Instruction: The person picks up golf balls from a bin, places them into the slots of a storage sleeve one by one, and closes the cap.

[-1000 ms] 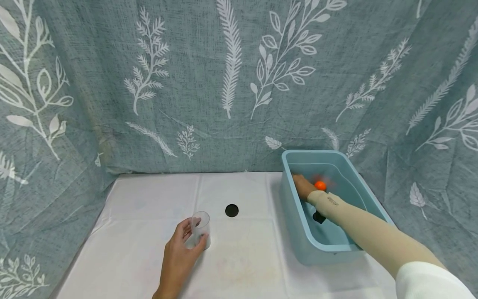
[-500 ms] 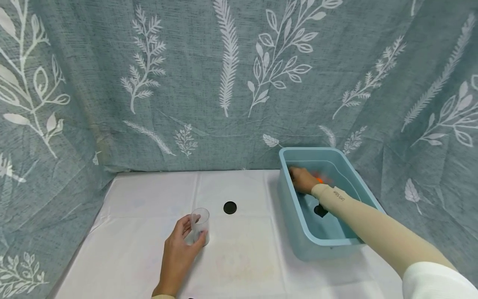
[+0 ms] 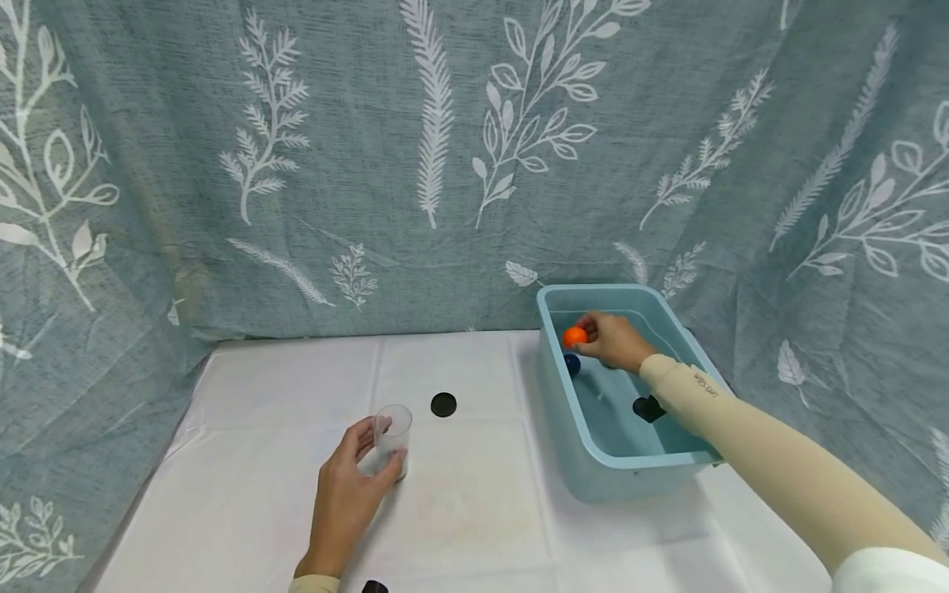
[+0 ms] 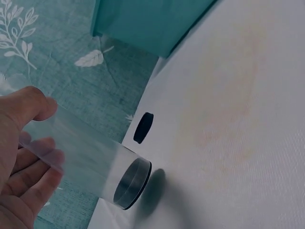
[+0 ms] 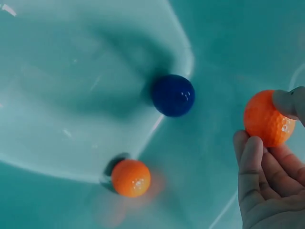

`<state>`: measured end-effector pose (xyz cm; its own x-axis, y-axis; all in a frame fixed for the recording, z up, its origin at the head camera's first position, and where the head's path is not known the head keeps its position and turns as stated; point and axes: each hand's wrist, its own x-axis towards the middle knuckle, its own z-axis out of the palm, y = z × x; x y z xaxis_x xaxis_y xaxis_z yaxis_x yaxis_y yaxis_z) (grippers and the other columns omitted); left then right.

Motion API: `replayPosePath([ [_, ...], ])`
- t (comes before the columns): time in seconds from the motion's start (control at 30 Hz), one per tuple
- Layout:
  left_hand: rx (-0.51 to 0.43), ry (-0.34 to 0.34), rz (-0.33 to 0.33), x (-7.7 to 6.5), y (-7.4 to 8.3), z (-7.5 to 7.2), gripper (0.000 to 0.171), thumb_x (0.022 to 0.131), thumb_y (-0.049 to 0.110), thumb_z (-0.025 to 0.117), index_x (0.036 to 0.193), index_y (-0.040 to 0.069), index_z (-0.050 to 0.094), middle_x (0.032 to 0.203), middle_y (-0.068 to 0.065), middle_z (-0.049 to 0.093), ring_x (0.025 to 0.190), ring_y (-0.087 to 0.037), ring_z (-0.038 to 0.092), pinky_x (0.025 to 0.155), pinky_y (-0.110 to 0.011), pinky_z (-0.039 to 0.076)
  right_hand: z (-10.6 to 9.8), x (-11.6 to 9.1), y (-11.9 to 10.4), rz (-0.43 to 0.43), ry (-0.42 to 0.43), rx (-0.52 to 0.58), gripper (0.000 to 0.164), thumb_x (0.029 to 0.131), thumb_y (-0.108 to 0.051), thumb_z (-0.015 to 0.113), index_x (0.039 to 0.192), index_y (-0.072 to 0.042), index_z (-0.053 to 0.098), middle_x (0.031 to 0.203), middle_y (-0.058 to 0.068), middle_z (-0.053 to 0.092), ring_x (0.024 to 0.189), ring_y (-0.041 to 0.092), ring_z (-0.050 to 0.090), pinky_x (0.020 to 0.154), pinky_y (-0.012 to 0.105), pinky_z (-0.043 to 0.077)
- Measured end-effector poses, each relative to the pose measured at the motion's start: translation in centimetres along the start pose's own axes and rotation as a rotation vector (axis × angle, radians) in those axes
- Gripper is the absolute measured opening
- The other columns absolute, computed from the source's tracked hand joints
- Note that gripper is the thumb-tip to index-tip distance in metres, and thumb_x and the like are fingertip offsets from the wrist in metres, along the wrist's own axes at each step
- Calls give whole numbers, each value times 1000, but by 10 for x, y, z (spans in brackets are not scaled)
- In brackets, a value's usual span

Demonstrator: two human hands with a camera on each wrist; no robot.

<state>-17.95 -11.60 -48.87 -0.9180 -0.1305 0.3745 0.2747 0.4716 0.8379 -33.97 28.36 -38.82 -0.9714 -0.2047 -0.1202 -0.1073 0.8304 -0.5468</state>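
Observation:
My left hand [image 3: 348, 486] holds a clear cylindrical tube [image 3: 395, 435] with thumb and fingers around its side. The tube's open rim faces up, and a black base [image 4: 133, 183] closes its lower end; I cannot tell whether that base touches the table. Inside the blue bin, my right hand [image 3: 621, 343] pinches an orange golf ball [image 5: 268, 118] between thumb and fingertips, raised off the bin floor. Below it lie a dark blue ball [image 5: 173, 95] and a second orange ball [image 5: 131, 178], each by the bin wall. The right hand hides that second orange ball in the head view.
The blue bin [image 3: 586, 428] stands at the right of the white-covered table [image 3: 474, 511]. A flat black disc [image 3: 443, 404] lies between tube and bin. Patterned curtain [image 3: 356, 165] hangs behind and at both sides. A small black piece [image 3: 649, 409] shows under the right wrist.
My right hand has come up from deep by the bin's left wall, shifted slightly rightward, and now holds an orange golf ball in plain sight. The left hand keeps its hold on the tube.

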Motion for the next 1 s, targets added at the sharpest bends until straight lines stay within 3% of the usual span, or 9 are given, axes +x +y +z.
replayPosePath([
  [0.13,33,-15,-11,-2,7,-2,53,80,10,85,127,8,62,123,-2,70,111,-21,69,94,-6,41,-6,-10,-5,14,24,43,44,96,-20,69,132,2,54,126,21,62,107,32,63,80,41,58],
  [0.2,51,-25,-12,-3,11,-3,53,80,12,85,128,9,62,123,-2,70,111,-20,68,94,-7,41,-9,-15,-7,9,45,61,44,96,-21,69,132,0,54,127,20,62,111,32,63,87,44,57],
  [0.57,107,-29,36,-7,26,-5,55,80,15,85,130,6,63,122,-7,70,110,-22,68,93,-39,51,-26,-44,-26,-46,103,202,50,96,-29,71,135,-3,53,129,17,61,115,32,61,97,48,52],
  [0.8,133,-36,33,-9,34,-8,56,80,17,85,131,7,62,123,-6,70,112,-21,68,93,-39,50,-36,-59,-49,-99,105,295,54,96,-35,71,136,-6,52,132,13,60,119,28,60,101,46,50],
  [1.0,134,-46,35,-10,43,-10,56,81,18,85,131,8,62,125,-5,69,112,-21,67,93,-41,51,-32,-71,-78,-169,77,430,53,95,-34,72,137,-7,53,133,10,59,121,25,59,102,43,49],
])
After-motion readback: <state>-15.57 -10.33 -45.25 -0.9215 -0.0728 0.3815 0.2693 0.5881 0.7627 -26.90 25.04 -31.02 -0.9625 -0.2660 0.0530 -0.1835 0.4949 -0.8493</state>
